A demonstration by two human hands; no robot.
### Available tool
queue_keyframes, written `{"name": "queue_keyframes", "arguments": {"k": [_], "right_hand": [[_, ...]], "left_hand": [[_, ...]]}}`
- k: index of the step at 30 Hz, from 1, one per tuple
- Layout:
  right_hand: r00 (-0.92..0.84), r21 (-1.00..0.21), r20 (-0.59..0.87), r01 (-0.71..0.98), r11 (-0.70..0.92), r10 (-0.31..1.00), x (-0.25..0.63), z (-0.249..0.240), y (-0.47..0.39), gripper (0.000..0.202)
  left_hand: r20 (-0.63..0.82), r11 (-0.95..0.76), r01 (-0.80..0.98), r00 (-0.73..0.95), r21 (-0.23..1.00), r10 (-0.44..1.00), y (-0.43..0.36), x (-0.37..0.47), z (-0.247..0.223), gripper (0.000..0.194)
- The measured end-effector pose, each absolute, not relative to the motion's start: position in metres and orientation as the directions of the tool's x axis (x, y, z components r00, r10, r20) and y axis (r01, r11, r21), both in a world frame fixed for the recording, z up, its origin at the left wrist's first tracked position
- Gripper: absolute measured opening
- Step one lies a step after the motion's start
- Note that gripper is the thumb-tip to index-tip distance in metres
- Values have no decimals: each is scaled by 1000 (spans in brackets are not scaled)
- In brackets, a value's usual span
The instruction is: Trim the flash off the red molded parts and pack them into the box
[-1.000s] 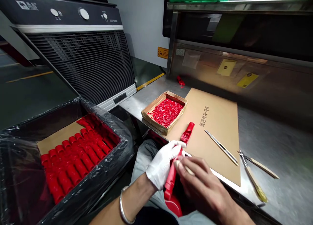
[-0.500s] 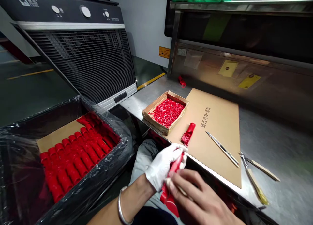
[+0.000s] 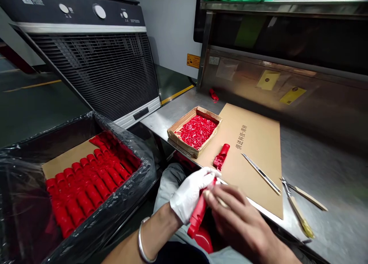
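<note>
My left hand (image 3: pixel 191 193), in a white glove, is closed around a red plastic part (image 3: pixel 197 214) with a tube-like body and a rounded lower end. It holds the part aslant over my lap, at the table's front edge. My bare right hand (image 3: pixel 235 214) is at the part's upper right side, fingers curled together. Something pale shows between those fingers, too hidden and blurred to name. Just beyond the left fingertips, another red plastic part (image 3: pixel 221 156) lies on the cardboard sheet (image 3: pixel 258 141).
A shallow cardboard box (image 3: pixel 184 147) holds red plastic scraps. A slim metal tool (image 3: pixel 261 174), pliers (image 3: pixel 299 210) and a brush lie to the right. At left, a plastic-lined bin (image 3: pixel 126 195) holds rows of red parts. A red piece (image 3: pixel 213 94) lies farther back.
My right hand has moved up along the red part, closer to my left fingers, uncovering more of the part's lower end. My left hand keeps its hold.
</note>
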State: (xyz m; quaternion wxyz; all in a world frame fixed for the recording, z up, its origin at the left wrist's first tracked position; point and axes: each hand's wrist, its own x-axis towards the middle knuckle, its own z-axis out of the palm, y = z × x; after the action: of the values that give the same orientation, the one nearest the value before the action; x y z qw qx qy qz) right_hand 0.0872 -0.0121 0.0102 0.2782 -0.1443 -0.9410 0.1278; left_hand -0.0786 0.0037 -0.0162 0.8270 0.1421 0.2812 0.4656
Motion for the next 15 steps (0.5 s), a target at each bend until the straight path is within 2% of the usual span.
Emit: {"name": "queue_keyframes", "arguments": {"k": [2, 5, 9, 12, 15], "right_hand": [[-771, -317, 516, 233, 919, 374, 87, 5, -13, 40], [-802, -278, 510, 188, 942, 311, 84, -2, -13, 40], [-776, -304, 517, 230, 925, 362, 76, 2, -9, 42], [-829, -251, 486, 171, 953, 277, 69, 9, -5, 37], [-823, -256, 452, 250, 934, 344, 59, 3, -5, 44]], "left_hand": [[-316, 513, -709, 405, 484, 858, 4, -79, -18, 9], [-334, 550, -703, 438, 452, 834, 5, -83, -21, 11], [-330, 500, -741, 383, 449, 863, 5, -93, -24, 9], [-351, 528, -733, 403, 429, 845, 4, -101, -25, 12], [-329, 464, -768, 343, 441, 880, 0, -106, -23, 13]]}}
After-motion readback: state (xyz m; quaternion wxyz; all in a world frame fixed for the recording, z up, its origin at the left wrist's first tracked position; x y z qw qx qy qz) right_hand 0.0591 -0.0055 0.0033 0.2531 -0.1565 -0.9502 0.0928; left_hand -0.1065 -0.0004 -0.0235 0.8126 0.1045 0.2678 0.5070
